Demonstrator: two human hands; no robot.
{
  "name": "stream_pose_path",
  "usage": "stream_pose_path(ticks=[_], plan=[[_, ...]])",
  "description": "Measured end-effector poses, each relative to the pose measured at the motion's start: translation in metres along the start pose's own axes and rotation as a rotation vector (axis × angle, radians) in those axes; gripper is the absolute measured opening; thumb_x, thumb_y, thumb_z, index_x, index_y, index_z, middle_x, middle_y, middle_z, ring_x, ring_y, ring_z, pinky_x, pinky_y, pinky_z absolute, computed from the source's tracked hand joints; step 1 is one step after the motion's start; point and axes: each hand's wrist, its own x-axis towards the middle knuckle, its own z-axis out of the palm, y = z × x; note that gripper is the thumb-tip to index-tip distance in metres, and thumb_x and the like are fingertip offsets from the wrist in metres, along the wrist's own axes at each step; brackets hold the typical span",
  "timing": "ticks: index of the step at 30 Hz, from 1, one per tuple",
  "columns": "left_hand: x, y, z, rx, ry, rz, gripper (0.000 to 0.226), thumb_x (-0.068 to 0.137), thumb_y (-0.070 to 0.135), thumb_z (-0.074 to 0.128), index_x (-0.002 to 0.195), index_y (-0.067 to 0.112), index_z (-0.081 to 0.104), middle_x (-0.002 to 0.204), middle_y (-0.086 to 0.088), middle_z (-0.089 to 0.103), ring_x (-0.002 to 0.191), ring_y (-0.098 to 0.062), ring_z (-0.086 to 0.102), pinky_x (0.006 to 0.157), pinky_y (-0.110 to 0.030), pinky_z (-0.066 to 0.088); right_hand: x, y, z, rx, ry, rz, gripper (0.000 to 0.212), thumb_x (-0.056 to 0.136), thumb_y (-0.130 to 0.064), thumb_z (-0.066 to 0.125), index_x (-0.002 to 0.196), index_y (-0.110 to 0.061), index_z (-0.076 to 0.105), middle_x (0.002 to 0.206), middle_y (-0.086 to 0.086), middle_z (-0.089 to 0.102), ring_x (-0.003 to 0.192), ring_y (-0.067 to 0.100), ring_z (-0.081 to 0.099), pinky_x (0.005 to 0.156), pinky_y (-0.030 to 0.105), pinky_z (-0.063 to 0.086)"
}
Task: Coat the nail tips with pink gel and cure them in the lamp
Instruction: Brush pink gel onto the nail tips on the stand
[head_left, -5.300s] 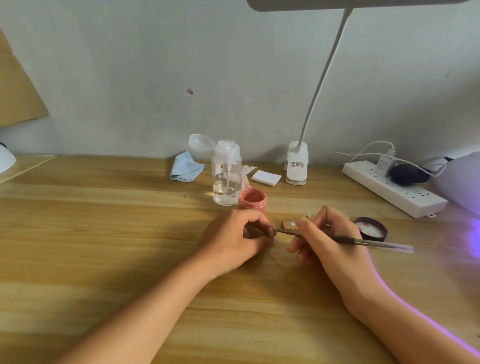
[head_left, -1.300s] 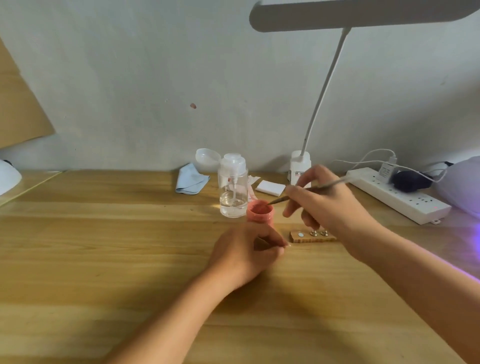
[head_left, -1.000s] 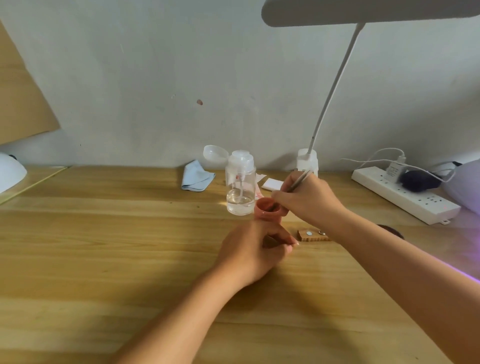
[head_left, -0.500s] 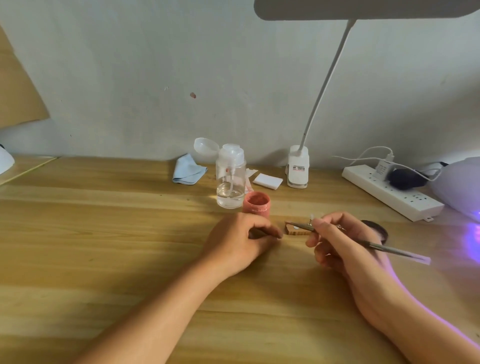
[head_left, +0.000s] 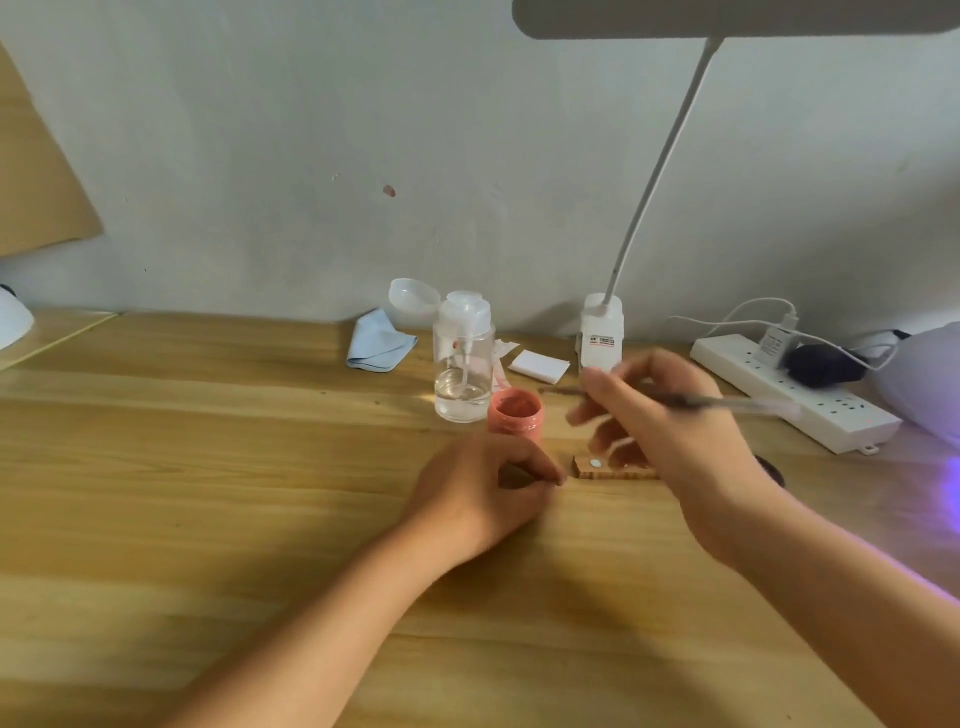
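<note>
1. Gripping a thin grey-handled brush (head_left: 727, 401) in the right hand (head_left: 670, 436), fingers (head_left: 597, 387) curled round the shaft near the bristle end, raised just right of the small open pink gel jar (head_left: 515, 413); blurring with motion.
2. Resting the left hand (head_left: 483, 493) on the pale wooden surface (head_left: 208, 493) just near of the jar, fingers (head_left: 540, 460) curled, thumb and forefinger tips meeting; not showing whether anything is pinched between them.
3. Lying between the two hands: a short wooden holder strip (head_left: 597, 467), half hidden behind the right hand, showing one pale round dot; nail tips themselves not being made out.
4. Judging the tips as light, thin, springy plastic, turning slippery under wet gel; probably worth carrying by the strip's bare ends, never by a coated face.
5. Judging the jar as light and easily tipped by a pushing brush; steadying by its wall likely helping.
6. Standing farther back: a clear plastic pump bottle (head_left: 464, 364), a crumpled blue cloth (head_left: 379, 343), a white square pad (head_left: 537, 366), a white power strip (head_left: 795, 397).
7. Glowing violet at the right edge: the lilac curing lamp (head_left: 927, 374), well apart from the strip.
</note>
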Motion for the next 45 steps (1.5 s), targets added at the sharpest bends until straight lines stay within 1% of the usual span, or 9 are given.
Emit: stream_pose_path(ticks=[7,11,20,24,26,30,37,40,45], plan=[[-0.002,0.0,-0.002,0.012,-0.013,0.009,0.028,0.084,0.034,0.068,0.067,0.055,0.063,0.071,0.046,0.056,0.067,0.018,0.051,0.057,-0.006,0.029,0.061,-0.001,0.025,-0.462,-0.115,0.085,0.013,0.086,-0.022,0.07,0.087,-0.015,0.059,0.072,0.003,0.073,0.053,0.011,0.051,0.047,0.024,0.043],[-0.001,-0.001,0.0,-0.026,0.005,0.003,0.017,0.083,0.035,0.068,0.078,0.05,0.071,0.078,0.034,0.065,0.073,0.013,0.056,0.066,-0.011,0.038,0.067,0.009,0.023,-0.531,-0.157,0.124,0.018,0.081,-0.027,0.076,0.089,-0.017,0.064,0.075,0.0,0.072,0.059,0.011,0.053,0.046,0.021,0.042],[-0.001,-0.005,0.001,-0.025,0.01,0.03,0.013,0.083,0.036,0.068,0.09,0.047,0.071,0.074,0.034,0.061,0.076,0.017,0.055,0.066,-0.009,0.038,0.056,0.008,0.021,-0.45,-0.046,0.028,0.009,0.083,-0.02,0.071,0.085,-0.016,0.064,0.07,-0.001,0.071,0.057,0.008,0.052,0.05,0.024,0.038],[0.0,-0.008,0.004,-0.042,0.03,0.049,0.012,0.083,0.034,0.071,0.091,0.043,0.072,0.075,0.034,0.062,0.075,0.014,0.056,0.068,-0.01,0.04,0.024,0.006,0.008,-0.197,0.059,-0.003,0.007,0.088,-0.011,0.061,0.09,-0.005,0.058,0.063,0.003,0.067,0.05,0.011,0.05,0.044,0.024,0.04],[0.001,-0.008,0.003,-0.037,0.036,0.056,0.012,0.083,0.035,0.072,0.091,0.044,0.071,0.077,0.034,0.064,0.075,0.013,0.058,0.066,-0.01,0.04,-0.002,0.011,0.0,-0.038,0.031,0.023,0.008,0.094,-0.009,0.058,0.093,-0.003,0.053,0.07,0.008,0.071,0.054,0.015,0.057,0.045,0.023,0.045],[0.0,-0.006,0.003,-0.039,0.031,0.062,0.013,0.083,0.034,0.074,0.088,0.046,0.07,0.082,0.034,0.067,0.065,0.011,0.056,0.061,-0.012,0.037,-0.041,0.029,-0.009,0.112,0.017,0.029,0.026,0.084,-0.021,0.067,0.09,0.001,0.053,0.073,0.013,0.07,0.057,0.02,0.056,0.048,0.022,0.046],[-0.002,0.0,-0.001,0.006,0.024,0.076,0.028,0.084,0.032,0.075,0.072,0.055,0.065,0.078,0.034,0.064,0.054,0.01,0.05,0.051,-0.012,0.029,-0.036,0.045,-0.012,-0.009,0.065,0.011,0.022,0.092,-0.005,0.061,0.081,0.006,0.045,0.058,0.015,0.065,0.047,0.016,0.051,0.047,0.022,0.044],[-0.002,0.001,-0.001,0.008,0.025,0.068,0.029,0.084,0.032,0.076,0.07,0.054,0.064,0.074,0.038,0.061,0.051,0.006,0.048,0.05,-0.013,0.027,-0.035,0.048,-0.011,-0.039,0.06,0.018,0.022,0.092,-0.007,0.061,0.079,0.003,0.046,0.059,0.014,0.067,0.048,0.017,0.053,0.051,0.025,0.045],[-0.002,0.002,-0.001,0.004,0.025,0.055,0.031,0.084,0.032,0.077,0.068,0.054,0.063,0.062,0.04,0.056,0.05,0.006,0.047,0.053,-0.016,0.029,-0.035,0.047,-0.01,-0.062,0.046,0.006,0.025,0.093,-0.012,0.063,0.085,0.007,0.048,0.065,0.01,0.072,0.049,0.013,0.059,0.052,0.02,0.049]])
